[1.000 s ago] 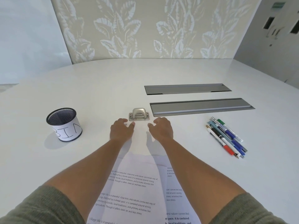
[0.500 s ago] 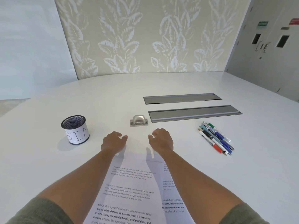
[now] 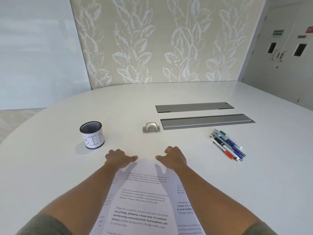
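Observation:
A stack of printed paper sheets (image 3: pixel 144 200) lies on the white table (image 3: pixel 50 175) right in front of me, fanned slightly. My left hand (image 3: pixel 118 158) and my right hand (image 3: pixel 173 157) rest palm down at the far corners of the sheets. Their fingers are loosely bent and the thumbs point toward each other. Neither hand visibly grips anything. A small silver hole punch (image 3: pixel 151 127) sits on the table just beyond the hands, untouched.
A black mesh cup labelled BIN (image 3: pixel 92 134) stands at the left. Several pens and markers (image 3: pixel 227 145) lie in a bundle at the right. Two grey cable-hatch strips (image 3: pixel 206 122) are set into the table behind the punch. A patterned wall is beyond.
Both hands have drawn back from the hole punch toward me and spread a little apart at the far edge of the sheets. The punch stays put. My head has tilted up.

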`<state>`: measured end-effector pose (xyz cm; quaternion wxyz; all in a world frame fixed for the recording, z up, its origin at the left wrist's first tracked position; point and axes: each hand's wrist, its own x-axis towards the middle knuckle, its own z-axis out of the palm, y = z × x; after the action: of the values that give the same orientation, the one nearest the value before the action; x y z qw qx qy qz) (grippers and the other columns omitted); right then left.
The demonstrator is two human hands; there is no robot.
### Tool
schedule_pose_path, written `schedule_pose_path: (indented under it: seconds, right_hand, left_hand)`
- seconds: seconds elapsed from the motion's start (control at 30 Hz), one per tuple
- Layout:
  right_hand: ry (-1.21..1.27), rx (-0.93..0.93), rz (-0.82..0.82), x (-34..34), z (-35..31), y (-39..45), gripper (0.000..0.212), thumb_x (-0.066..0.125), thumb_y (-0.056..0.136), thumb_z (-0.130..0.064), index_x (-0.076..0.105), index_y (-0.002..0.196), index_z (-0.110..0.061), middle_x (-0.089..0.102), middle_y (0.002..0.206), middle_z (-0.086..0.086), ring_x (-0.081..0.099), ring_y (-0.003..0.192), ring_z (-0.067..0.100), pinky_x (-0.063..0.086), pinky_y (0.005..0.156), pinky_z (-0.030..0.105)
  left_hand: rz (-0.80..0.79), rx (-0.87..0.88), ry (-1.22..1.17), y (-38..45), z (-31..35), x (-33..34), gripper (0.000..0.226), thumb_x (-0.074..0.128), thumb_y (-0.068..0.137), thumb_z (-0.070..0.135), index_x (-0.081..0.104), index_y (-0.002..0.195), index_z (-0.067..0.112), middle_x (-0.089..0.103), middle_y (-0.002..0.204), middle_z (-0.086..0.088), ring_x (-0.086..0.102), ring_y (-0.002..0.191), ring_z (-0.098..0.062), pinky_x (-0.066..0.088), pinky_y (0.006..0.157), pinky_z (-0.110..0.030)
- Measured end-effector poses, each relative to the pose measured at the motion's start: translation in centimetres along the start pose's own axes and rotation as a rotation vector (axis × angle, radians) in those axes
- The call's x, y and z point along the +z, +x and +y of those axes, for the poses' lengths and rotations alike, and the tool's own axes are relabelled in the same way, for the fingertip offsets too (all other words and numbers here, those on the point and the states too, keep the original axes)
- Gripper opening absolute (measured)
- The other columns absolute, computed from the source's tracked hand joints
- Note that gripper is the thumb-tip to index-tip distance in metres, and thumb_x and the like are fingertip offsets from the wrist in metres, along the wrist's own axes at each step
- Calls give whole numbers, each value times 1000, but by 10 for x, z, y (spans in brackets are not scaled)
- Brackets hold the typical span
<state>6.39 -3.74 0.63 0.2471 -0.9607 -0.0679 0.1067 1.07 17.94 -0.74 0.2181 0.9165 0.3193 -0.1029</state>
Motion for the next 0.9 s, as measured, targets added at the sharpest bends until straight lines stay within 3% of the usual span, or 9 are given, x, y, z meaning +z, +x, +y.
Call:
schedule_pose_path:
  seconds: [0.17, 0.33, 0.5, 0.67, 0.8, 0.9]
  right_hand:
    - [-77, 15, -87, 2, 1, -6, 78, 66, 72, -64, 52, 133, -18, 50, 133, 3, 52, 122, 23, 49, 93, 36]
    - [-250, -46, -249, -2, 0, -17, 98, 76, 59, -71, 45, 138, -21, 37, 133, 2, 33, 132, 22, 44, 100, 40]
    - [-385, -86, -304, -4, -5, -27, 103, 86, 51, -64, 44, 135, -21, 33, 130, 2, 31, 126, 24, 45, 96, 42]
    - [-366, -39, -314, 0, -10, -30, 105, 88, 55, -57, 39, 137, -15, 33, 128, 6, 38, 124, 29, 51, 93, 47]
    - [-331, -48, -307, 2, -8, -31, 102, 89, 56, -54, 41, 136, -13, 41, 131, 7, 47, 123, 29, 50, 91, 41]
    - [-381, -52, -276, 3, -10, -31, 100, 87, 56, -58, 44, 134, -14, 46, 131, 5, 43, 125, 27, 45, 88, 38]
  left_hand:
    - [-12, 43, -44, -14, -4, 0, 95, 66, 76, 73, 42, 148, 15, 35, 144, -11, 30, 136, -30, 35, 108, -37]
    - [-68, 139, -26, -21, -11, -2, 95, 79, 60, 71, 50, 139, 28, 38, 134, -3, 30, 133, -25, 36, 108, -39]
    - [-60, 246, 58, -27, -14, 0, 93, 88, 53, 62, 51, 132, 31, 35, 119, 2, 33, 126, -23, 39, 98, -34]
    - [-7, 270, 10, -30, -19, 6, 86, 88, 56, 56, 51, 130, 33, 36, 120, 3, 33, 124, -22, 39, 99, -33]
    - [0, 267, -14, -30, -21, 8, 81, 88, 56, 55, 54, 127, 35, 39, 125, 3, 33, 124, -21, 38, 99, -32]
    - [-2, 276, -13, -29, -22, 8, 77, 88, 57, 56, 57, 125, 35, 39, 128, 1, 33, 125, -21, 38, 100, -32]
